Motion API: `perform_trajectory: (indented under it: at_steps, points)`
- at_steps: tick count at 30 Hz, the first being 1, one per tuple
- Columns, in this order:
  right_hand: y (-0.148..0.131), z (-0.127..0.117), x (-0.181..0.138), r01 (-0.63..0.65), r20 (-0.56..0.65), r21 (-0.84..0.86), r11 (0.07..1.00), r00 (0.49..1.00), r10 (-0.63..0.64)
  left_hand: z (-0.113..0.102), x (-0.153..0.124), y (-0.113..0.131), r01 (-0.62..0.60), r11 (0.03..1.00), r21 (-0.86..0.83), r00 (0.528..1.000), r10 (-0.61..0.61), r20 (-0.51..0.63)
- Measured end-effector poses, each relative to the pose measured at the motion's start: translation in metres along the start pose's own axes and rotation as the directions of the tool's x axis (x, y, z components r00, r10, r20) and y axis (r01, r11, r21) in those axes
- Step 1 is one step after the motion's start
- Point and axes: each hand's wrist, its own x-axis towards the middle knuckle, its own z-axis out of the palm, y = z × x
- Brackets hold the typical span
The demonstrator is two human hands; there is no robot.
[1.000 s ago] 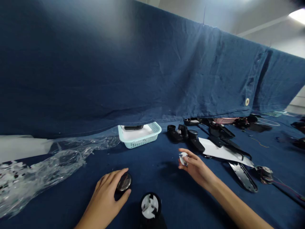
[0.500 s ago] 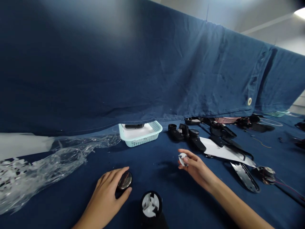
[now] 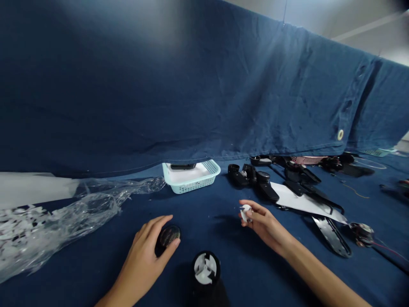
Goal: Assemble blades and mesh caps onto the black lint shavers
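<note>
Between the spread thumb and fingers of my left hand a round black cap with a metal mesh top rests on the blue cloth. The thumb lies close to its edge; whether it touches I cannot tell. My right hand is raised over the cloth, pinching a small white plastic piece in its fingertips. Nearest to me, between the hands, a black cylindrical housing points upward. Set in its round end is a white three-bladed part.
A mint-green basket holds a dark part on white paper. Crumpled clear plastic lies left. On the right are black housings, white paper, a long shell and a wired motor. A blue curtain hangs behind.
My left hand's fingers have opened away from the mesh-topped cap, which stays on the cloth. The right hand keeps its pinch on the white piece. The view has shifted slightly.
</note>
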Motion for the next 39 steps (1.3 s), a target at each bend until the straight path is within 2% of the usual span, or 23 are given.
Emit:
perform_trajectory:
  at_steps: [6,10,14,17,21,24,27,30,34,37,39]
  points:
    - [0.003,0.002,0.000,0.027,0.007,-0.117,0.993,1.000,-0.026,-0.003,-0.001,0.005,0.001,1.000,-0.022,0.999,-0.002,-0.036]
    - [0.002,0.003,-0.001,0.060,0.043,-0.294,0.954,0.998,-0.049,-0.003,-0.001,0.007,-0.028,0.999,-0.023,0.998,0.027,-0.048]
    - [-0.003,0.005,-0.004,0.111,0.108,-0.554,0.825,0.992,-0.061,-0.003,-0.002,0.006,-0.034,0.999,-0.030,0.999,0.033,-0.031]
    - [-0.005,0.005,-0.005,0.163,0.133,-0.688,0.708,0.986,-0.098,-0.006,-0.002,0.008,-0.040,0.999,-0.024,0.999,0.041,0.027]
    - [0.001,-0.001,-0.002,0.197,0.096,-0.769,0.608,0.976,-0.194,-0.009,-0.001,0.012,-0.066,0.998,0.001,0.995,0.066,0.072]
    - [0.002,-0.003,0.000,0.233,0.082,-0.795,0.560,0.956,-0.280,-0.012,0.000,0.016,-0.086,0.996,0.006,0.996,0.086,0.033]
    - [-0.002,0.004,-0.006,0.298,0.116,-0.795,0.529,0.930,-0.350,-0.017,-0.003,0.028,-0.103,0.993,-0.052,0.995,0.103,0.004]
    - [-0.006,0.022,-0.020,0.362,0.196,-0.768,0.529,0.918,-0.344,-0.024,-0.011,0.048,-0.145,0.975,-0.168,0.987,0.153,0.039]
    - [0.002,0.045,-0.041,0.415,0.362,-0.689,0.594,0.907,-0.215,-0.023,-0.021,0.066,-0.250,0.937,-0.243,0.959,0.274,0.070]
    - [0.012,0.053,-0.051,0.373,0.446,-0.611,0.699,0.891,-0.085,-0.016,-0.024,0.067,-0.292,0.930,-0.225,0.937,0.325,0.126]
    - [0.016,0.054,-0.054,0.327,0.449,-0.590,0.738,0.893,-0.037,-0.012,-0.025,0.066,-0.257,0.939,-0.227,0.940,0.298,0.168]
